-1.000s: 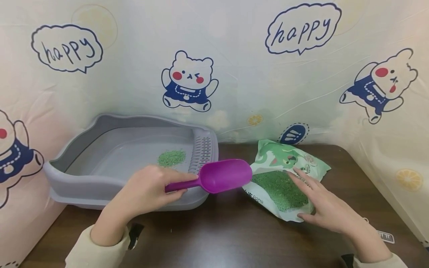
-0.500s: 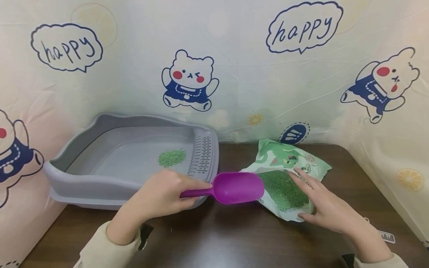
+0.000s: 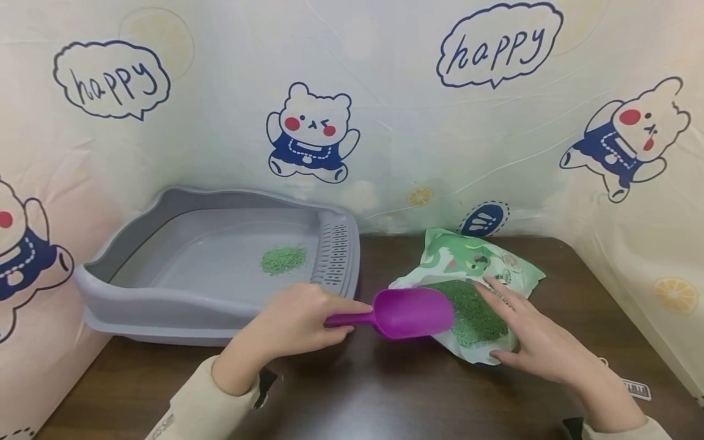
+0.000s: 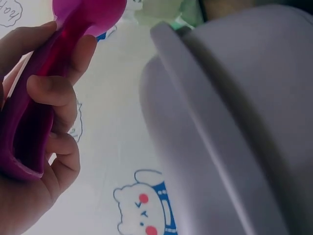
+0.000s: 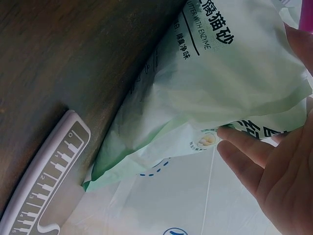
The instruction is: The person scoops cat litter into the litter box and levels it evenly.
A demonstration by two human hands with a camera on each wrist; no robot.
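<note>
My left hand (image 3: 299, 324) grips the handle of a purple scoop (image 3: 414, 313), its bowl facing up with nothing seen in it. In the left wrist view, fingers curl round the hollow handle (image 4: 34, 117). The bowl's tip overlaps the near left side of a green and white cat litter bag (image 3: 511, 266); whether they touch I cannot tell. Green pellets (image 3: 473, 308) show in the bag. With fingers spread and fairly straight, my right hand (image 3: 541, 342) rests against the bag's right side. In the right wrist view, fingertips touch the printed bag (image 5: 234, 78).
A grey litter box (image 3: 165, 305) stands on the left, a small heap of green pellets (image 3: 283, 261) on its floor beside a slotted strip (image 3: 332, 253). A small ruler-like tag (image 5: 49, 171) lies right of the bag on the dark wooden table (image 3: 341, 397). Printed cloth hangs behind.
My left hand has carried the scoop to the right and nearer to me, from beside the litter box to over the bag's near left edge. The right hand and bag stay almost still.
</note>
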